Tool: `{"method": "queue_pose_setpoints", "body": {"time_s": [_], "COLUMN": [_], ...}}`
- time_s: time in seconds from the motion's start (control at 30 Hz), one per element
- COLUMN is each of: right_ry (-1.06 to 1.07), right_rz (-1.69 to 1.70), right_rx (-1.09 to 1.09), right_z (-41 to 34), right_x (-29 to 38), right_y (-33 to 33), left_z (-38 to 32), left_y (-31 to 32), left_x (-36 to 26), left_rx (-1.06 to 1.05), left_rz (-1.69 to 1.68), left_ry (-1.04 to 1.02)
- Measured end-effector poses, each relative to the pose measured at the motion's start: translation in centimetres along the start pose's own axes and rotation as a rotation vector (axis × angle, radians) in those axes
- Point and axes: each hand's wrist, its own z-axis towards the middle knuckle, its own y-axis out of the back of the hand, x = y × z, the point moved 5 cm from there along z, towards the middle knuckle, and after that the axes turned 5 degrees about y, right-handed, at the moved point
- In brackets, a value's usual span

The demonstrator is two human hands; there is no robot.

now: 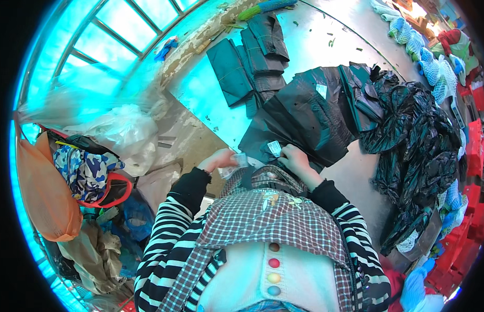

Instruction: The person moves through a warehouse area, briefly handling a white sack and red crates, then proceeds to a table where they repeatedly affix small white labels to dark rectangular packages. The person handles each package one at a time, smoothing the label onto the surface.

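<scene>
My left hand (219, 160) holds a small bunch of white printed labels (233, 165) just in front of the checked apron (265, 218). My right hand (294, 159) has its fingertips on a white label (274, 148) lying on a black plastic bag (300, 113). A second label (321, 91) sits farther up on the black bags, which lie fanned over the metal table. Folded, banded bundles of black bags (231, 72) lie beyond them. Crumpled black bags (413, 136) are heaped to the right.
Clear plastic film (125, 128) hangs at the left, near an orange bag (47, 191) and a camouflage-patterned cloth (84, 167). Blue and white netting (417, 46) and red crates (475, 148) line the right. A green and blue net bundle (265, 8) lies at the table's far edge.
</scene>
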Motion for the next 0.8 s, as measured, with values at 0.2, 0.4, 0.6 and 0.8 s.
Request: {"method": "queue_pose_setpoints", "body": {"time_s": [0.2, 0.4, 0.6, 0.8], "right_ry": [-0.317, -0.387, -0.176, -0.03], "right_rz": [0.584, 0.82, 0.648, 0.131], "right_rx": [-0.164, -0.325, -0.225, -0.052], "right_z": [-0.2, -0.4, 0.1, -0.5], "right_x": [-2.7, -2.3, -2.1, -0.9], "right_y": [2.9, 5.4, 3.9, 0.6], "left_z": [-2.4, 0.4, 5.3, 4.2], "left_y": [2.6, 3.2, -0.6, -1.8], "left_x": [0.8, -8.6, -11.0, -10.0], "left_rx": [0.056, -0.001, -0.228, -0.445], "left_rz": [-0.081, -0.487, -0.024, 0.084], "left_ry": [0.119, -0.222, -0.068, 0.066]}}
